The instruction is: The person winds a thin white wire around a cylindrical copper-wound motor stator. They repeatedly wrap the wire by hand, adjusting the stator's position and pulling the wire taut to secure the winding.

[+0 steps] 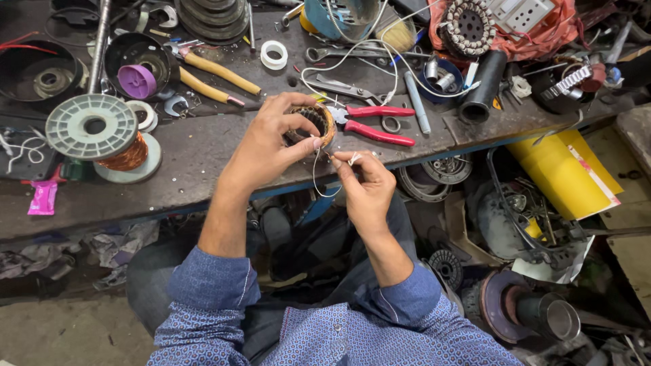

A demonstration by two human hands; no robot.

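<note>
My left hand [268,142] grips a small round motor stator [319,122] wound with copper wire, held just above the front edge of the dark workbench [196,152]. My right hand [363,179] is below and to the right of it, pinching a thin white string [317,177] between thumb and fingers. The string loops down from the stator and back up to my fingertips. Both forearms wear blue patterned sleeves.
Red-handled pliers [376,125] lie right behind the stator. A grey spool of copper wire [102,135] stands at the left, yellow-handled pliers [213,74] behind. Another stator [468,26], a black tube [483,85] and white wires crowd the back. Yellow sheet [563,173] and motor parts lie below right.
</note>
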